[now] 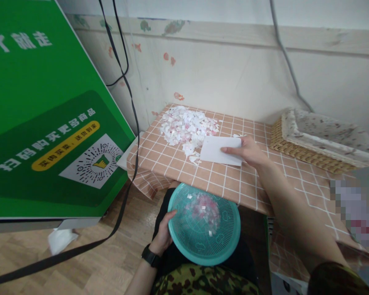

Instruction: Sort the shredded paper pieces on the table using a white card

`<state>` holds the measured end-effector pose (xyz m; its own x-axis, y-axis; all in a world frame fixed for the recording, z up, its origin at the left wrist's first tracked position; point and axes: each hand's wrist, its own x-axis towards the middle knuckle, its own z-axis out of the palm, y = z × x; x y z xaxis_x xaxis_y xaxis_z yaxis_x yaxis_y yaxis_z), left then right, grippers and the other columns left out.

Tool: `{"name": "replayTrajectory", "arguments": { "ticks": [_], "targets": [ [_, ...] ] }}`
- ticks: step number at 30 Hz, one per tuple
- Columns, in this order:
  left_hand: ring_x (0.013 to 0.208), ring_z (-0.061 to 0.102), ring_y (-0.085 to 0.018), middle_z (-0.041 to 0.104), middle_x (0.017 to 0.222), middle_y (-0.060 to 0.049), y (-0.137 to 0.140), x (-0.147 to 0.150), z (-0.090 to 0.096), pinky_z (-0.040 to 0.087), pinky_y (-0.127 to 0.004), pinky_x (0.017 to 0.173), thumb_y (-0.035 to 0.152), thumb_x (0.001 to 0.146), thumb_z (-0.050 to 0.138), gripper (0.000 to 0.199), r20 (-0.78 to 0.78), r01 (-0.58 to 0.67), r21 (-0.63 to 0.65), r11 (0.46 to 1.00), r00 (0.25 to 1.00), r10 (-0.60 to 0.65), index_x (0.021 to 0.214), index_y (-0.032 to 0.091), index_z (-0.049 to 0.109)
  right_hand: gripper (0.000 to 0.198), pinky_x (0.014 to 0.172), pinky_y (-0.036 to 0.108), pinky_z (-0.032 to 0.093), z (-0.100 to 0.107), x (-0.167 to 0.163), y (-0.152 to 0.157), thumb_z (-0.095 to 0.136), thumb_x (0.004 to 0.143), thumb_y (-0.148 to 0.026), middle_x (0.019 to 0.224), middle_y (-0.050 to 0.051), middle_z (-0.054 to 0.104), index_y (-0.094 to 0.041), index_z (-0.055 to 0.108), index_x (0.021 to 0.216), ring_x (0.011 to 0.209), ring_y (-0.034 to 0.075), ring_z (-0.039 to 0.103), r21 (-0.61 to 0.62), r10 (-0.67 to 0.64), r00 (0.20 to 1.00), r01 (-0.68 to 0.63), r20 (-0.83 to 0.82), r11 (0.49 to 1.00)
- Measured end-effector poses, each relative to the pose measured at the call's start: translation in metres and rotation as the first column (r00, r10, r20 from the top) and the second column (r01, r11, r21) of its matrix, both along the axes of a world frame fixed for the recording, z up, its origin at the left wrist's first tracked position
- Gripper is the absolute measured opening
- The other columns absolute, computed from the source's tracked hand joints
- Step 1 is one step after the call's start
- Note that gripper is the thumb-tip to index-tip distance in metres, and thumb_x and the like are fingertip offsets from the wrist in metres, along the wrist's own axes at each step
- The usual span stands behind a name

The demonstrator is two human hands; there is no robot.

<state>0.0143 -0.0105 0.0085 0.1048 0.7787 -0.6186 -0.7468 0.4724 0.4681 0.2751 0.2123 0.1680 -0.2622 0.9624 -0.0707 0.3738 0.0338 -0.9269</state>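
My left hand grips the left rim of a round teal plastic colander, which rests tilted over my lap just below the table edge. Small white and pink paper scraps lie inside the colander. With my right hand I hold a flat white card, thumb on top and fingers hidden beneath. The card lies low over the table at the front right of a heap of white and pink paper scraps. Some scraps touch or lie close to the card's left edge.
A checked brown tablecloth covers the table against the wall. A lined wicker basket stands at the right. At the left a large green sign leans close, with a black strap hanging before it. Crumpled white paper lies on the floor.
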Motion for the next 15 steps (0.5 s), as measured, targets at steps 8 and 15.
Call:
{"name": "replayTrajectory", "arguments": {
  "ticks": [8, 15],
  "targets": [
    [0.071, 0.067, -0.025, 0.074, 0.076, -0.011, 0.0, -0.001, -0.001, 0.048, -0.038, 0.076, 0.032, 0.073, 0.062, 0.027, 0.002, 0.015, 0.04, 0.999, 1.0, -0.015, 0.084, 0.009, 0.072, 0.033, 0.048, 0.031, 0.049, -0.001, -0.007, -0.004, 0.075, 0.061, -0.041, 0.076, 0.007, 0.068, -0.015, 0.07, 0.08, 0.061, 0.019, 0.061, 0.048, 0.075, 0.997, -0.075, 0.009, 0.996],
    [0.07, 0.066, -0.024, 0.074, 0.078, -0.011, 0.0, -0.001, -0.002, 0.048, -0.038, 0.077, 0.031, 0.073, 0.063, 0.027, 0.008, 0.012, 0.031, 0.999, 1.0, -0.013, 0.084, 0.008, 0.072, 0.032, 0.044, 0.03, 0.048, -0.001, -0.015, -0.011, 0.073, 0.063, -0.043, 0.071, 0.006, 0.067, -0.015, 0.07, 0.079, 0.059, 0.018, 0.06, 0.018, 0.148, 0.988, -0.149, 0.033, 0.989]
  ]
}}
